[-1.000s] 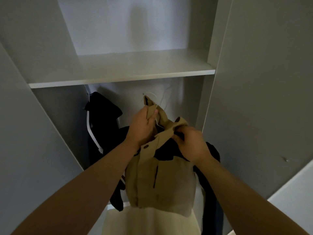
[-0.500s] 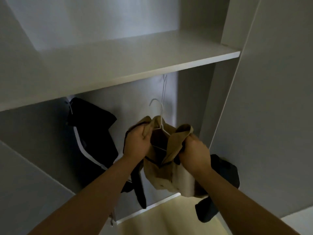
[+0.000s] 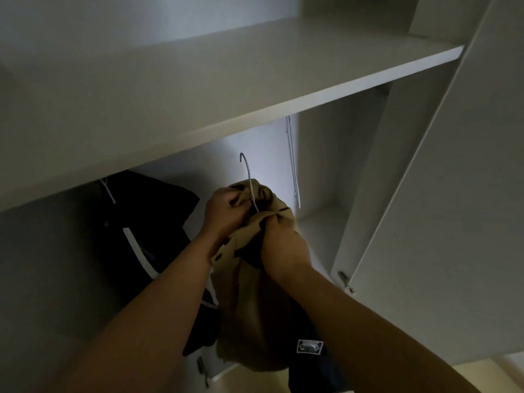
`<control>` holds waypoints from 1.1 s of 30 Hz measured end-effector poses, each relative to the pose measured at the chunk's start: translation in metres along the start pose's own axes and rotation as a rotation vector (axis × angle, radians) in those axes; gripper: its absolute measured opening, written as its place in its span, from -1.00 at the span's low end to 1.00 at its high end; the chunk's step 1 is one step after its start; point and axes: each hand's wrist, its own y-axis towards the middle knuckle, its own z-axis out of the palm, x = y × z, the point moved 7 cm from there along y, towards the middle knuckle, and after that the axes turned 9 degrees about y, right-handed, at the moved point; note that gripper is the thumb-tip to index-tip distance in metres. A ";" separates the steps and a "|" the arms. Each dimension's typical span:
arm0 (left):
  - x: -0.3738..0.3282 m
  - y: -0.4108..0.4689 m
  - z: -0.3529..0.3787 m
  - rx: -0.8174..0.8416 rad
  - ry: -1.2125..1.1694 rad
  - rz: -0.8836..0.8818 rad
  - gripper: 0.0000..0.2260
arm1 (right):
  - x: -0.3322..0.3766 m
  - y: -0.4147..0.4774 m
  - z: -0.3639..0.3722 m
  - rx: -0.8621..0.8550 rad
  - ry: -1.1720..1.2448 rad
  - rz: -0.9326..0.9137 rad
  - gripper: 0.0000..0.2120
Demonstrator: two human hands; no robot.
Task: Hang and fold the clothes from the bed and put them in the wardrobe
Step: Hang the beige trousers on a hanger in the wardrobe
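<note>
Now, against the frame one second back: shirt (image 3: 255,307) is up from chest level into the hanging bay under the shelf (image 3: 283,89). Its front lay flat and open to view then; it is bunched now, collar gathered round the neck of the hanger (image 3: 249,180). Hook stands clear above the collar, pointing up toward the shelf's underside, touching nothing. Rail: hidden behind the shelf edge, cannot place it.

Left hand (image 3: 226,211): grip closed on collar cloth at the wire. Right hand (image 3: 283,245): grip closed on the other side of the collar. A dark garment (image 3: 309,355) hangs below that forearm; same hanger or not, cannot tell.

Black jacket (image 3: 147,222) already hangs to the left, spare hangers (image 3: 293,165) to the right.

Judgement: hang step is near its end for this shirt; hook should go between jacket and spares. Risk: collar slips off the wire on release.
</note>
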 end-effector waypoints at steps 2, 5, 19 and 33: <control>0.012 0.018 0.001 0.019 -0.078 -0.045 -0.95 | -0.004 0.019 0.007 -0.024 0.039 -0.004 -0.67; 0.026 0.046 0.011 0.039 -0.258 -0.079 -0.94 | -0.020 0.051 0.013 -0.073 0.054 -0.002 -0.68; 0.021 0.163 0.144 -0.001 -0.528 0.239 -0.79 | -0.132 0.142 -0.018 -0.525 -0.242 -0.104 -0.59; 0.023 0.186 0.060 -0.142 -0.547 0.586 -0.41 | -0.055 0.167 -0.054 -0.878 -0.446 -0.402 -0.76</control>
